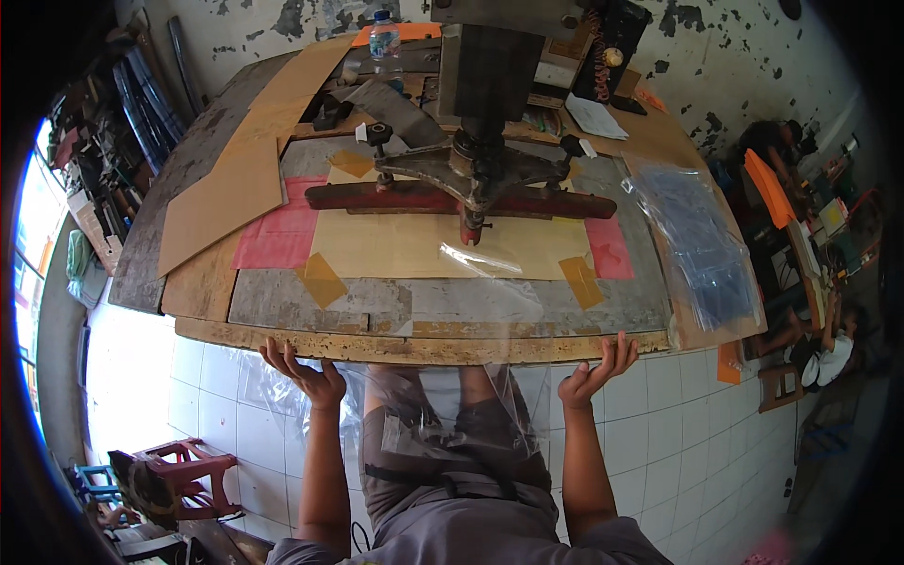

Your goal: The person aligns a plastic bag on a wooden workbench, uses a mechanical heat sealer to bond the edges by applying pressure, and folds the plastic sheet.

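Note:
My left hand (pixel 306 377) is at the worktable's wooden front edge (pixel 424 349), palm up with its fingers spread against the wood. Farther right along that edge, my right hand (pixel 600 371) rests the same way, fingers stretched out. Neither hand shows anything gripped. Between them, a clear plastic sheet (pixel 504 320) runs from under the press over the edge and hangs down by my legs. The press (pixel 480 155) has a long red bar (pixel 405 197) across a cream sheet (pixel 377 247). Pink pieces and brown tape flank that sheet.
A stack of clear plastic bags (pixel 699 240) lies at the right. Cardboard (pixel 221 207) covers the left side, with a water bottle (pixel 384 42) at the back. A red stool (pixel 193 478) stands on the tiled floor at lower left. Other people (pixel 833 358) are at the far right.

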`<action>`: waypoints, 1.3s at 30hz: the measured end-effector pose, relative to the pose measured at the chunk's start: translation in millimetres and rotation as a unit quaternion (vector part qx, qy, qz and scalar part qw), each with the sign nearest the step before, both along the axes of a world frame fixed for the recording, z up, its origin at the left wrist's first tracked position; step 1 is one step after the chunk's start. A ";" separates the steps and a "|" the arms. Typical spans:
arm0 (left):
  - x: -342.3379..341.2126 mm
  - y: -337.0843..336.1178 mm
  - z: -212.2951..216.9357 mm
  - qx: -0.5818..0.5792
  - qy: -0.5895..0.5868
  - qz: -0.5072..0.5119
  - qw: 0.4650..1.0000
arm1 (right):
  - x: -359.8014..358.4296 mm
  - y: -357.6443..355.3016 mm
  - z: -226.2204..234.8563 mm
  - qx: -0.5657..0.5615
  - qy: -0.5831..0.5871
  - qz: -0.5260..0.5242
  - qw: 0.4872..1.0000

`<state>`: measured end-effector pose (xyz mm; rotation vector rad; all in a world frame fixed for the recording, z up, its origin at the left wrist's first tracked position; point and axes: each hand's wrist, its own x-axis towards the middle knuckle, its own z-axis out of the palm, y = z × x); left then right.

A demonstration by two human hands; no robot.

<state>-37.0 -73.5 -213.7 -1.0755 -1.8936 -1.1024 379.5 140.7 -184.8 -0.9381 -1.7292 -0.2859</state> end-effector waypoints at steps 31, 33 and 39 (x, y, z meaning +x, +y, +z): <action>4.3 -11.6 5.5 -0.016 -0.014 -0.022 1.000 | -9.3 -3.4 -9.7 0.004 0.018 0.004 1.000; 4.8 -12.8 5.6 -0.023 -0.015 -0.020 0.999 | -8.9 -3.2 -11.5 0.004 0.016 0.003 1.000; 0.3 -7.1 2.4 -0.006 0.003 -0.007 1.000 | -6.7 -6.5 -13.9 -0.012 0.013 0.012 1.000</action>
